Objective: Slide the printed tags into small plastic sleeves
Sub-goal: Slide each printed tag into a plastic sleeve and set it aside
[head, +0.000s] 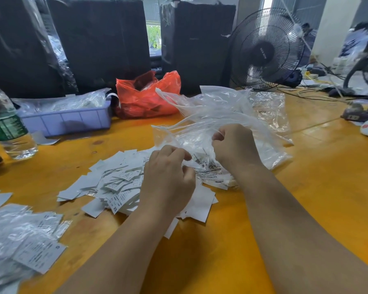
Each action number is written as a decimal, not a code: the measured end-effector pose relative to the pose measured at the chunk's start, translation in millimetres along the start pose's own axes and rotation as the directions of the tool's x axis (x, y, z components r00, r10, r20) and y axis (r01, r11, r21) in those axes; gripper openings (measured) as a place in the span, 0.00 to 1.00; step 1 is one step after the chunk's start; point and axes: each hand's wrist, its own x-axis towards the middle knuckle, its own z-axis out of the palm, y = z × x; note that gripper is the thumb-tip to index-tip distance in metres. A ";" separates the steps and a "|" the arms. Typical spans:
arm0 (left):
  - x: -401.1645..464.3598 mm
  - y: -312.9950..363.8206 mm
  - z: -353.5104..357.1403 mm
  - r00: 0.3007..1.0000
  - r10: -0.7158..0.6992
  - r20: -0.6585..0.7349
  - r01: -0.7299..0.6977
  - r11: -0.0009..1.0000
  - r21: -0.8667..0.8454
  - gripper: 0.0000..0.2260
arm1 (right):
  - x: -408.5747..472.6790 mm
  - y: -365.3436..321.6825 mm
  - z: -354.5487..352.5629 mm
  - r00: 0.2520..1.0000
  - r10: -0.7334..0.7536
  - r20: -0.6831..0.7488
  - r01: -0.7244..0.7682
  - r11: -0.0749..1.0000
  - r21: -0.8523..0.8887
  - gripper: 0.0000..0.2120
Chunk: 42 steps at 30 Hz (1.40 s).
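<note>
Both the left hand (168,172) and right hand (232,145) pinch a small clear plastic sleeve (202,164) between them, above the loose white printed paper tags (119,183); flimsy and slippery, it likely wants gripping at its open edge.

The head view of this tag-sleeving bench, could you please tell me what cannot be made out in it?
- Head view: fingertips of the left hand and right hand, curled under into the clear sleeve.
- Print on the loose tags: too small.
- Red bag contents: hidden by its plastic.
- Water bottle: cut off at left edge.
</note>
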 end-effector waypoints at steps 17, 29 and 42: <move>-6.6 -4.1 -94.2 0.996 -0.077 -0.042 0.078 0.996 0.046 0.07 | -40.2 -62.5 2.8 0.973 -0.211 0.091 0.129 0.831 0.541 0.02; -69.0 -45.8 -124.0 0.976 -0.208 -0.064 0.208 0.978 0.008 0.08 | -96.8 -96.2 26.4 0.744 -0.364 0.560 -0.206 0.672 0.711 0.08; -81.7 -73.5 -106.2 0.924 -0.382 0.010 0.354 0.847 -0.396 0.07 | -92.4 -90.5 26.0 0.751 -0.298 0.590 -0.162 0.782 0.602 0.15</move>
